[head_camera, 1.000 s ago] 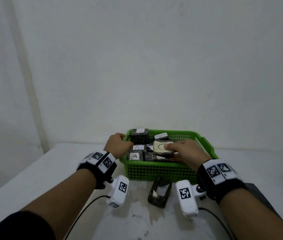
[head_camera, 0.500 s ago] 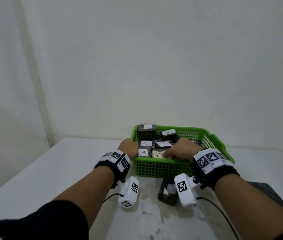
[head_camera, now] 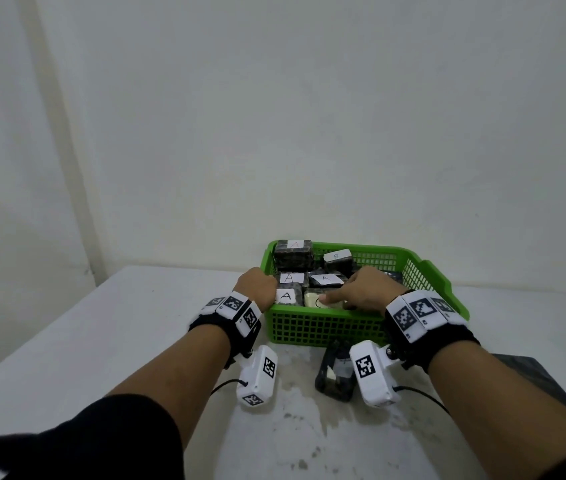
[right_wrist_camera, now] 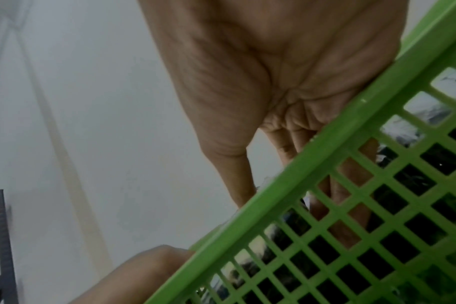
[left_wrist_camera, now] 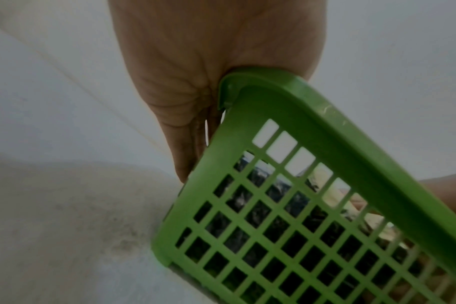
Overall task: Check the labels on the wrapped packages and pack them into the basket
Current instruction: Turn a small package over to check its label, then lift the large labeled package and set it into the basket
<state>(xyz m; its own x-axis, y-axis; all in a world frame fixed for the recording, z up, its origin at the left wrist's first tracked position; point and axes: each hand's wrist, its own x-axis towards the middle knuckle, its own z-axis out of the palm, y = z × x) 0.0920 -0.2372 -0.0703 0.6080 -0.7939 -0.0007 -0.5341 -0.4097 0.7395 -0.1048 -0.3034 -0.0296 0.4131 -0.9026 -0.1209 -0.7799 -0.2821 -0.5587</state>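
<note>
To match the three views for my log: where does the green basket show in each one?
Head: the green basket sits centre, slightly right, on the table between both hands.
Left wrist: its near-left corner fills the lower right, under the left hand.
Right wrist: its rim and mesh wall cross the lower right, below the right hand.
Shared landmark: the square-grid mesh wall.

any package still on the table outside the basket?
Yes: head view shows one dark wrapped package on the white table, just in front of the green basket's near wall.
</note>
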